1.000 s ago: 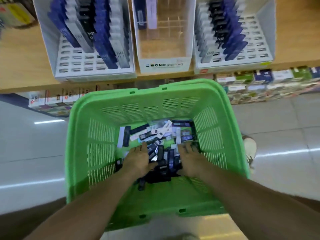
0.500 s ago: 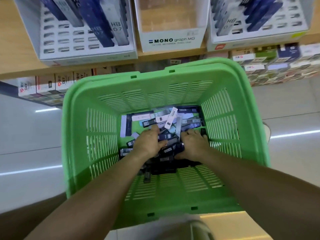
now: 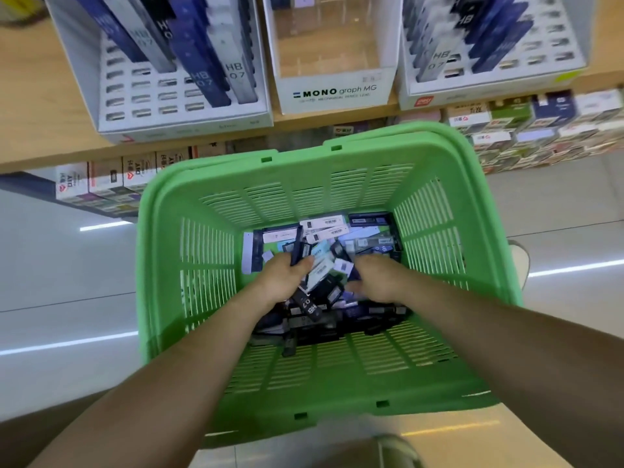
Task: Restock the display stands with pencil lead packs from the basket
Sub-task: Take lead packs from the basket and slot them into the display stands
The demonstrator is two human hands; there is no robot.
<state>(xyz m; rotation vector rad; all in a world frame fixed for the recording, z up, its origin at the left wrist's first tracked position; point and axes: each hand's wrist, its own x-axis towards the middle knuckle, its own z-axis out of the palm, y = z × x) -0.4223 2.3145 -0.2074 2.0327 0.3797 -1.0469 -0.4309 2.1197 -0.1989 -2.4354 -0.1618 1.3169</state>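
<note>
Now the left hand [image 3: 283,282] has changed its hold: half a second ago it lay spread over the heap in the basket [image 3: 236,167], and at this moment its thumb and curled fingers pinch a dark pack [image 3: 296,253] that stands upright out of the pile near the basket's middle. The right hand [image 3: 374,278], just beside it toward the basket's right wall, has shifted a little and is smeared by motion; its fingers point down into the pencil lead packs [image 3: 324,228], possibly closing on one, but whether they grip anything cannot be told. The loose packs cover the basket's floor as before, white labelled ones toward its far wall and dark ones under the wrists.

Beyond the basket's far rim, on the wooden shelf [image 3: 33,113], stand three display stands: the left stand [image 3: 152,106] with blue and grey HB 07 packs in its rear slots, the middle stand [image 3: 334,96] marked MONO graph MG, and the right stand [image 3: 472,96]. All three are cut off at the top edge, so their back rows are unseen. Both forearms hide the near part of the heap, small print on the packs is unreadable, and a shoe [image 3: 520,261] shows only partly past the basket's right rim
</note>
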